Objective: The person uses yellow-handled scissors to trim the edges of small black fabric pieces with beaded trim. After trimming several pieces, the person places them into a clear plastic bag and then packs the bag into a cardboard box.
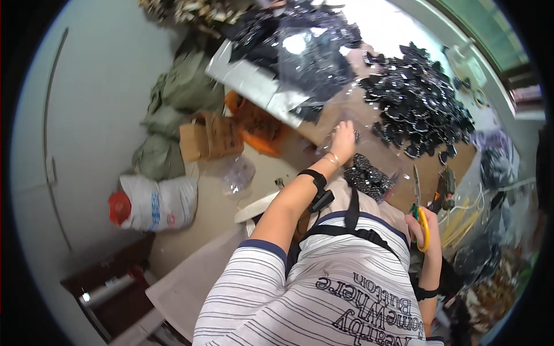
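My left hand (344,141) reaches over the brown table edge, its fingers curled together above clear plastic film. A bit of something dark and shiny shows beside those fingers, too small to name. Close to my body lies a cluster of black glittering pieces (371,177), just right of my left wrist. My right hand (431,236) is closed around scissors (424,229) with yellow and green handles, blades pointing away from me. Beyond my hands, a large heap of shiny black pieces (418,98) covers the right part of the table (395,155).
More black pieces under a clear plastic bag (314,57) fill the far left of the table. Left on the floor are a cardboard box (210,136), an orange bag (259,135), green sacks (158,155) and a white sack (164,202). Yellow strips (461,228) lie at right.
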`<state>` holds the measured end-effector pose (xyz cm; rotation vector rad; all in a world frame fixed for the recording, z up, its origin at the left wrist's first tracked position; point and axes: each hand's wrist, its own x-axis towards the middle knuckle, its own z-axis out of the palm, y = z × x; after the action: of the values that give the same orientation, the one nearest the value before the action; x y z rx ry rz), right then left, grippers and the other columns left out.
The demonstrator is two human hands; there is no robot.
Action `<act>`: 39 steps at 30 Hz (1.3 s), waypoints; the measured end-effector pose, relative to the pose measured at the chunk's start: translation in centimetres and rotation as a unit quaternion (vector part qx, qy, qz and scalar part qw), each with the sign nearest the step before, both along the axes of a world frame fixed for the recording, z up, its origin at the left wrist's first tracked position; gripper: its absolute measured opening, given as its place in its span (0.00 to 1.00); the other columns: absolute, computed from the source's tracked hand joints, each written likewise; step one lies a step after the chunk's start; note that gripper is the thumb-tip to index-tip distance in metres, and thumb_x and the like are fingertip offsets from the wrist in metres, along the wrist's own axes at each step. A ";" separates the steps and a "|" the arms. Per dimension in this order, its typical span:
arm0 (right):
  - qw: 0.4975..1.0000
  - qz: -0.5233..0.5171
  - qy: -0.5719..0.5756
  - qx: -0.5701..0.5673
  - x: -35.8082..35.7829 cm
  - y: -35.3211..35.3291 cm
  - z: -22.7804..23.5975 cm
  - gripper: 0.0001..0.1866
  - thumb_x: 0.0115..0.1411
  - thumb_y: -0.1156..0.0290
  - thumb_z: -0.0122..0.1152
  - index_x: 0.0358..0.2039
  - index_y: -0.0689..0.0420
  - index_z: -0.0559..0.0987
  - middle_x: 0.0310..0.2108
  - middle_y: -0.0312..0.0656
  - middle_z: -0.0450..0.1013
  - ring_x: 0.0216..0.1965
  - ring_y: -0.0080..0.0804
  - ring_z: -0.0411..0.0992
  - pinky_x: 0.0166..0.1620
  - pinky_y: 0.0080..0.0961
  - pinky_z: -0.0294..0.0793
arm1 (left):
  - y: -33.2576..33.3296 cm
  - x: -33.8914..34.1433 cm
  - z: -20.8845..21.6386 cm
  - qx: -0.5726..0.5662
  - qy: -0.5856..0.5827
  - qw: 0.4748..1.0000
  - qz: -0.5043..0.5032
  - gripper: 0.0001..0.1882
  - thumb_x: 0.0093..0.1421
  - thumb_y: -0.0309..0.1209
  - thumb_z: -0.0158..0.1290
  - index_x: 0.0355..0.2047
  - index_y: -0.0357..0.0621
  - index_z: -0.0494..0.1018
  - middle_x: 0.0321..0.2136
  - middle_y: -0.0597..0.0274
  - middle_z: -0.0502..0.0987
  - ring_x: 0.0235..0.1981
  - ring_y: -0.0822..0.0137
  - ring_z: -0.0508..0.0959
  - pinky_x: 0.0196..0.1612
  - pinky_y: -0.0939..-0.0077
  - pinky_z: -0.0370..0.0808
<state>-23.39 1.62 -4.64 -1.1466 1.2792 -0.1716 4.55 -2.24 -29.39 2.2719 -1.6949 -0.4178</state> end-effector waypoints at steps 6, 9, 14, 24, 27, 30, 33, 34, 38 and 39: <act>0.989 0.120 0.036 -0.078 4.1 -2.3 -0.8 0.09 0.60 0.72 0.58 0.24 0.57 0.70 0.13 0.27 0.62 0.11 0.13 0.59 0.15 0.15 0.57 | 2.1 1.0 10.5 0.115 0.790 0.573 0.186 0.09 0.61 0.28 0.49 0.41 0.40 0.69 0.33 0.57 0.76 0.38 0.64 0.78 0.39 0.72 0.74; 0.966 0.194 0.053 -0.165 7.0 -3.2 -0.1 0.09 0.58 0.72 0.59 0.25 0.60 0.70 0.14 0.34 0.64 0.16 0.19 0.64 0.19 0.21 0.62 | 4.6 0.8 15.5 0.021 0.837 0.526 0.148 0.14 0.68 0.35 0.41 0.48 0.40 0.68 0.41 0.58 0.76 0.41 0.68 0.77 0.41 0.74 0.75; 0.844 0.351 0.194 -0.356 8.7 -4.7 3.4 0.13 0.52 0.64 0.64 0.28 0.60 0.72 0.19 0.50 0.70 0.23 0.49 0.70 0.27 0.37 0.67 | 7.5 0.9 22.5 -0.062 0.852 0.497 0.153 0.19 0.71 0.35 0.35 0.54 0.35 0.64 0.50 0.55 0.74 0.45 0.71 0.74 0.50 0.76 0.72; 0.763 0.379 0.194 -0.487 6.0 -5.4 6.8 0.14 0.49 0.62 0.65 0.28 0.57 0.72 0.22 0.45 0.72 0.26 0.44 0.73 0.27 0.36 0.70 | 7.5 -0.4 24.6 -0.025 0.761 0.640 0.102 0.20 0.71 0.35 0.35 0.53 0.32 0.66 0.48 0.53 0.74 0.43 0.70 0.76 0.50 0.75 0.72; 0.752 0.358 0.172 -0.526 5.2 -5.6 6.8 0.13 0.49 0.63 0.65 0.27 0.57 0.72 0.22 0.43 0.71 0.26 0.42 0.73 0.26 0.34 0.70 | 7.1 -0.2 25.9 0.007 0.796 0.600 0.087 0.21 0.70 0.35 0.34 0.52 0.29 0.66 0.49 0.49 0.74 0.44 0.64 0.78 0.50 0.74 0.73; 0.730 0.345 0.180 -0.562 4.6 -5.4 6.6 0.13 0.48 0.65 0.65 0.27 0.57 0.71 0.22 0.42 0.69 0.25 0.40 0.71 0.26 0.32 0.70 | 6.7 -0.1 27.1 0.039 0.831 0.546 0.102 0.22 0.70 0.34 0.33 0.51 0.25 0.65 0.49 0.44 0.73 0.46 0.56 0.78 0.51 0.71 0.73; 0.704 0.326 0.198 -0.599 4.5 -5.1 6.6 0.12 0.48 0.66 0.65 0.26 0.57 0.71 0.22 0.40 0.68 0.24 0.38 0.69 0.26 0.30 0.69 | 6.4 -0.2 27.2 0.055 0.841 0.525 0.119 0.22 0.70 0.33 0.33 0.51 0.22 0.64 0.49 0.40 0.72 0.46 0.51 0.78 0.51 0.69 0.73; 0.692 0.318 0.206 -0.614 4.4 -5.0 6.4 0.12 0.48 0.66 0.65 0.26 0.57 0.70 0.22 0.40 0.67 0.24 0.38 0.69 0.26 0.31 0.68 | 6.4 -0.2 27.4 0.060 0.843 0.520 0.126 0.22 0.70 0.33 0.33 0.51 0.22 0.64 0.49 0.40 0.72 0.46 0.50 0.77 0.51 0.69 0.73; 0.643 0.304 0.230 -0.665 4.1 -5.2 6.5 0.12 0.47 0.67 0.64 0.25 0.56 0.70 0.23 0.40 0.67 0.25 0.36 0.68 0.26 0.31 0.68 | 6.1 -0.4 28.4 0.071 0.844 0.513 0.139 0.22 0.70 0.33 0.32 0.50 0.22 0.64 0.49 0.40 0.72 0.46 0.50 0.78 0.49 0.70 0.75; 0.667 0.306 0.208 -0.647 4.1 -5.4 6.7 0.11 0.47 0.68 0.64 0.26 0.57 0.70 0.22 0.41 0.67 0.25 0.39 0.69 0.25 0.32 0.67 | 6.0 -0.4 28.6 0.072 0.830 0.536 0.137 0.21 0.70 0.33 0.33 0.50 0.23 0.65 0.48 0.40 0.73 0.46 0.51 0.78 0.48 0.71 0.75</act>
<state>-19.29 -3.82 2.03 -2.9436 0.9579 -0.3462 4.11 3.78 -0.82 0.9371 -0.1966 -1.8017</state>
